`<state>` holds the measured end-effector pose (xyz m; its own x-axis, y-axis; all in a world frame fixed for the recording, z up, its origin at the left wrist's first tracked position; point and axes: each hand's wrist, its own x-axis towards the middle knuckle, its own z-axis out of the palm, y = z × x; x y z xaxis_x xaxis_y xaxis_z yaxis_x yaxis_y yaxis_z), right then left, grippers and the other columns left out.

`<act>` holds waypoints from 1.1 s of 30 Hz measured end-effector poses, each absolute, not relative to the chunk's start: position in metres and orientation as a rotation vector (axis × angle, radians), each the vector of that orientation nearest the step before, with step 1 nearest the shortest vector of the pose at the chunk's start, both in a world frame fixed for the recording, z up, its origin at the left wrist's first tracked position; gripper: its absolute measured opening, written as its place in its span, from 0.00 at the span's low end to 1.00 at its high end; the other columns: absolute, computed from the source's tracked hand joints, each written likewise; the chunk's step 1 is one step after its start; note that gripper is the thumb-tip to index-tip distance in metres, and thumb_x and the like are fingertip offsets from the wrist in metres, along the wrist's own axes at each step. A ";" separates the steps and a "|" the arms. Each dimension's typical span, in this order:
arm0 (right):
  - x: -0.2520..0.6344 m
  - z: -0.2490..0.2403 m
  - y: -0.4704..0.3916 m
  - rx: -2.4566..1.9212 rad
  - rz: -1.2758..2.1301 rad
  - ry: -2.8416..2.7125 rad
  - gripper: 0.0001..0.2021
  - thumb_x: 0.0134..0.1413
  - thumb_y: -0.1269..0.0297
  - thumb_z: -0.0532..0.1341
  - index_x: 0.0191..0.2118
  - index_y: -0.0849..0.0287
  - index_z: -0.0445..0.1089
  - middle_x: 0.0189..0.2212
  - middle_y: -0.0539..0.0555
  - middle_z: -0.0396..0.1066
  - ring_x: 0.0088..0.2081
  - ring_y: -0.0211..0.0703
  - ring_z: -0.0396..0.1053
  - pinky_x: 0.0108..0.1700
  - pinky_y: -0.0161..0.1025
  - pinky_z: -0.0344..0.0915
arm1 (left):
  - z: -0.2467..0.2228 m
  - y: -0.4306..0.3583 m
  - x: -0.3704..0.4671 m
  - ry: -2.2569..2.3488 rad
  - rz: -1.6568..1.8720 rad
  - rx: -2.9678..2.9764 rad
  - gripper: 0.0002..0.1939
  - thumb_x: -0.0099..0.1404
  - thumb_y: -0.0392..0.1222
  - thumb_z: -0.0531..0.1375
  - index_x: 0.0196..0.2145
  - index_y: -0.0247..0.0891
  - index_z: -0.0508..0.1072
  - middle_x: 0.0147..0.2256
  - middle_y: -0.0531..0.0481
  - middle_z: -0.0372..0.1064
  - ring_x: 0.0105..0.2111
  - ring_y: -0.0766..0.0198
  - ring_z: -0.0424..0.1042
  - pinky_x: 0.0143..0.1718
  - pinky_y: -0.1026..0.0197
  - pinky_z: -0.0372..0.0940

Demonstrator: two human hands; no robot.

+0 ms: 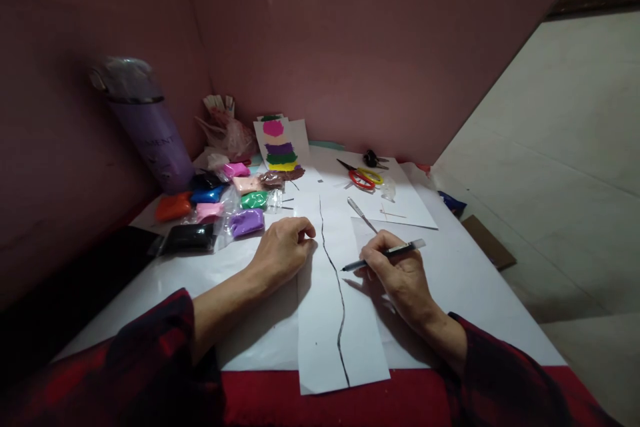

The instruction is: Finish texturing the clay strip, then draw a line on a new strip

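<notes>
A long white paper strip lies lengthwise before me, its near end hanging past the white sheet beneath. Down it runs a wavy black line, thicker towards me. My right hand grips a pen with a dark barrel and clear end; its tip points left, just right of the line and close to the paper. On the strip's left edge rests my left hand, fingers curled in loosely, with nothing visible in them. A second, slender pen lies beyond my right hand.
Several bagged lumps of coloured clay lie at left, near a purple bottle. Red-and-yellow-handled scissors and keys sit at the back. A card with painted colour bands leans by a plastic bag. Pink walls bound the back and left.
</notes>
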<state>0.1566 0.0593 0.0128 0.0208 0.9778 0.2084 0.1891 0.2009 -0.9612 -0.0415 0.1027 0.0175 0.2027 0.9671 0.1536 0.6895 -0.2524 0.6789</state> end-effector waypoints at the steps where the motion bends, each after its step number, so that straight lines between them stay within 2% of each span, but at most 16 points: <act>1: 0.157 0.012 0.060 -1.190 0.962 -1.354 0.13 0.53 0.60 0.62 0.23 0.57 0.62 0.15 0.45 0.63 0.20 0.37 0.66 0.25 0.36 0.68 | 0.018 0.103 -0.042 1.537 0.818 1.984 0.07 0.55 0.30 0.57 0.29 0.37 0.73 0.22 0.55 0.64 0.26 0.65 0.64 0.28 0.63 0.56; 5: 0.156 0.010 0.064 -1.167 0.999 -1.279 0.15 0.54 0.54 0.63 0.24 0.57 0.63 0.15 0.46 0.66 0.20 0.38 0.68 0.24 0.35 0.68 | 0.018 0.101 -0.040 1.477 1.054 1.924 0.13 0.50 0.22 0.53 0.28 0.36 0.72 0.19 0.58 0.58 0.22 0.69 0.60 0.26 0.65 0.55; 9: 0.155 0.019 0.069 -1.130 1.009 -1.325 0.15 0.54 0.53 0.64 0.26 0.57 0.64 0.17 0.48 0.70 0.22 0.37 0.68 0.27 0.35 0.67 | 0.017 0.099 -0.037 1.196 1.316 2.033 0.17 0.48 0.21 0.51 0.30 0.36 0.73 0.26 0.54 0.62 0.26 0.68 0.62 0.27 0.65 0.58; 13: 0.148 0.035 0.077 -1.076 1.061 -1.442 0.15 0.52 0.52 0.65 0.28 0.57 0.66 0.20 0.48 0.70 0.23 0.38 0.68 0.28 0.36 0.67 | 0.017 0.096 -0.036 0.988 1.456 2.111 0.11 0.58 0.28 0.55 0.36 0.37 0.73 0.33 0.49 0.71 0.34 0.62 0.67 0.36 0.59 0.64; 16: 0.138 0.045 0.084 -1.032 0.974 -1.570 0.16 0.55 0.50 0.63 0.28 0.58 0.66 0.21 0.48 0.66 0.23 0.37 0.65 0.28 0.36 0.65 | 0.017 0.095 -0.036 1.004 1.527 2.130 0.06 0.65 0.35 0.56 0.38 0.38 0.73 0.35 0.47 0.73 0.38 0.59 0.68 0.43 0.54 0.64; 20: 0.128 0.043 0.081 -1.002 0.949 -1.554 0.19 0.59 0.48 0.58 0.27 0.59 0.65 0.18 0.45 0.58 0.18 0.32 0.54 0.21 0.33 0.54 | 0.018 0.098 -0.041 1.113 1.605 2.113 0.06 0.66 0.37 0.56 0.36 0.39 0.73 0.33 0.47 0.73 0.36 0.58 0.69 0.40 0.54 0.64; 25: 0.128 0.026 0.063 -0.951 1.137 -1.223 0.22 0.53 0.45 0.63 0.23 0.58 0.62 0.15 0.42 0.50 0.16 0.29 0.46 0.16 0.30 0.43 | 0.035 0.123 -0.071 1.441 1.828 1.954 0.10 0.64 0.42 0.58 0.25 0.40 0.70 0.25 0.50 0.69 0.30 0.60 0.67 0.36 0.57 0.63; 28: 0.128 0.022 0.060 -0.947 1.149 -1.078 0.23 0.50 0.45 0.66 0.22 0.59 0.63 0.15 0.42 0.51 0.16 0.28 0.46 0.16 0.28 0.44 | 0.045 0.146 -0.101 1.715 1.876 1.710 0.07 0.63 0.41 0.58 0.28 0.38 0.71 0.26 0.51 0.69 0.30 0.61 0.68 0.34 0.60 0.62; 29: 0.129 0.022 0.061 -0.941 1.130 -1.043 0.23 0.49 0.45 0.67 0.22 0.59 0.63 0.15 0.42 0.51 0.16 0.28 0.47 0.16 0.28 0.45 | 0.046 0.152 -0.111 1.798 1.882 1.689 0.04 0.61 0.38 0.58 0.30 0.37 0.72 0.28 0.50 0.70 0.31 0.61 0.69 0.35 0.60 0.63; 31: 0.129 0.021 0.064 -0.929 1.083 -0.997 0.22 0.47 0.45 0.68 0.23 0.59 0.63 0.16 0.43 0.55 0.16 0.28 0.48 0.15 0.28 0.46 | 0.045 0.163 -0.124 1.983 1.810 1.720 0.07 0.58 0.32 0.56 0.32 0.37 0.73 0.34 0.48 0.71 0.34 0.61 0.69 0.38 0.60 0.63; 33: 0.131 0.020 0.067 -0.918 1.039 -0.993 0.22 0.49 0.45 0.67 0.23 0.58 0.63 0.17 0.45 0.58 0.16 0.28 0.50 0.15 0.28 0.47 | 0.041 0.169 -0.127 2.067 1.678 1.796 0.06 0.58 0.32 0.57 0.31 0.37 0.74 0.36 0.47 0.73 0.36 0.59 0.70 0.41 0.58 0.63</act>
<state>0.1305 0.0668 0.0195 0.1941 0.9593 0.2050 -0.2479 0.2501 -0.9359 -0.1272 0.1685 0.0409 -0.3726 0.6825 0.6287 0.7557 -0.1700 0.6325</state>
